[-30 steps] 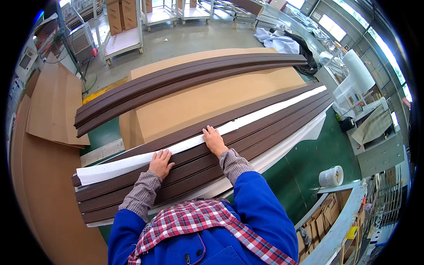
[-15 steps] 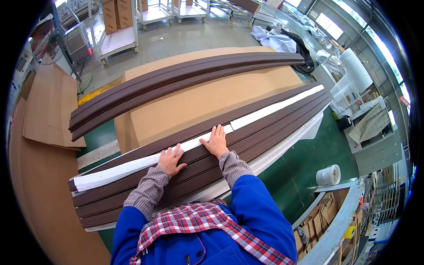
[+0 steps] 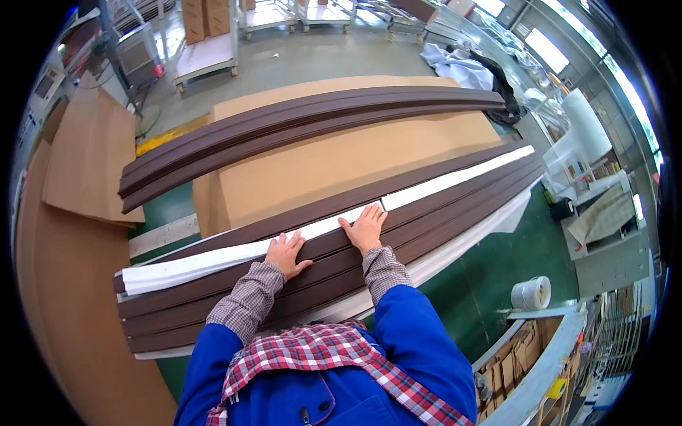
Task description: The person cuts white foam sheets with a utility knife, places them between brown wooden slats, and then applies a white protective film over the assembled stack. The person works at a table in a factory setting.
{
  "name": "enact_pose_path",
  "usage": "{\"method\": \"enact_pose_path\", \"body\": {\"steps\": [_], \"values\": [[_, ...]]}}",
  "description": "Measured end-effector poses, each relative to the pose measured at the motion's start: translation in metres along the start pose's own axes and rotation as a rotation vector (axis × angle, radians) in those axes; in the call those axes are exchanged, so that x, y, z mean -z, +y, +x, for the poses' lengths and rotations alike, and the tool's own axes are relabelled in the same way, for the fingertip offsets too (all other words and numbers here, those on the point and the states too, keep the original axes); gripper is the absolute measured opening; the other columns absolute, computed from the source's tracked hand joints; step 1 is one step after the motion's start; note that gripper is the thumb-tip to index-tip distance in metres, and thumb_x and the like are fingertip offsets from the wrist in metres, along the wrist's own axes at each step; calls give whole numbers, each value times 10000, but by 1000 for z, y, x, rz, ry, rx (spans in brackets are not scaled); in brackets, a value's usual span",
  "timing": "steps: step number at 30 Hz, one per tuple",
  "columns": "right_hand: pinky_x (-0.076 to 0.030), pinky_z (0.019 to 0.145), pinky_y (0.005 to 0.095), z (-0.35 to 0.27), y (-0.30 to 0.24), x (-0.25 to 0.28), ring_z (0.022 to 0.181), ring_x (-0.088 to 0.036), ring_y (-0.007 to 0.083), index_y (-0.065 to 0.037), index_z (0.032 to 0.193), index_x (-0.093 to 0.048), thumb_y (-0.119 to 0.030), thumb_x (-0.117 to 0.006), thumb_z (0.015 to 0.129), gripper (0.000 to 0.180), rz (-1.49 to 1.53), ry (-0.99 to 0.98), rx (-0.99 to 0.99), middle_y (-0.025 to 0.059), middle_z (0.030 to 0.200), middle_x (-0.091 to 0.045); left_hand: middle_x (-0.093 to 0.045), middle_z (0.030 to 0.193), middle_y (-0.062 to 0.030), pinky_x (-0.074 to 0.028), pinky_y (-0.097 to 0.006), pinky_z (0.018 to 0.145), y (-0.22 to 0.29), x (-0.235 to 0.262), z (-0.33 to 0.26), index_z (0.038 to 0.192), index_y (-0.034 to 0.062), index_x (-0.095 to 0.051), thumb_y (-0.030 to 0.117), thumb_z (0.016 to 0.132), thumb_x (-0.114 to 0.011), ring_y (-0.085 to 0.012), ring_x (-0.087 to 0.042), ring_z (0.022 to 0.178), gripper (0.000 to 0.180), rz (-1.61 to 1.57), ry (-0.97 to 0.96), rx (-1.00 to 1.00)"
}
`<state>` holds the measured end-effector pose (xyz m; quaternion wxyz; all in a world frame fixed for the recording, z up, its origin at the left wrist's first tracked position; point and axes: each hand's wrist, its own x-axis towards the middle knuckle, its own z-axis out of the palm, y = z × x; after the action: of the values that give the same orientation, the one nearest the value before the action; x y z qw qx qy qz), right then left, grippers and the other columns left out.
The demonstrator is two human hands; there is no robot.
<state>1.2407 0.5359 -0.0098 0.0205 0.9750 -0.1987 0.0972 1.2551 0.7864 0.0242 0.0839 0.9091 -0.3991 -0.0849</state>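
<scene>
As the head view shows, the left hand [image 3: 286,255] and the right hand [image 3: 366,227] rest with extended, slightly spread fingers on the white strip [image 3: 192,270]. It lies lengthwise upon dark brown panels [image 3: 332,265], end to end with another white piece [image 3: 458,176].

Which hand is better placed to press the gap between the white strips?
Right, probably: the right hand is spread just beside the gap between the white strips; the left hand lies farther off.
</scene>
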Motion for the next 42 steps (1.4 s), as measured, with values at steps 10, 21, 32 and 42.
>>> {"method": "enact_pose_path", "body": {"steps": [10,21,32,42], "values": [[-116,1044,519,0,-1,1,1310,-135,425,158,1318,-161,-734,-315,776,1055,-61,-362,-97,334,1391,-149,-483,1200,-127,-317,-503,963,-86,-5,-106,1154,112,-524,334,841,-519,-277,-421,1154,384,75,245,456],[-233,1015,534,-2,-26,12,1326,-194,338,50,1330,-279,-347,-408,912,591,-131,-239,233,211,1427,-203,-489,1073,-64,-329,-469,948,-161,-4,-166,1206,225,-477,332,793,-597,-230,-460,1059,443,105,148,329],[-182,1022,566,-42,-56,2,1316,-168,402,-102,1394,-220,-424,-354,929,581,65,-261,419,262,1425,-135,-535,1049,-76,-382,-424,908,-164,-9,-159,1048,245,-598,229,801,-549,-246,-519,1010,253,132,189,299],[-151,1015,597,-42,-54,16,1338,-105,389,-109,1411,-160,-495,-342,910,658,72,-355,392,266,1437,-84,-348,1391,-56,-213,-458,1070,-166,-17,-186,1134,180,-595,130,820,-504,-190,-296,1296,331,132,70,240]]}}
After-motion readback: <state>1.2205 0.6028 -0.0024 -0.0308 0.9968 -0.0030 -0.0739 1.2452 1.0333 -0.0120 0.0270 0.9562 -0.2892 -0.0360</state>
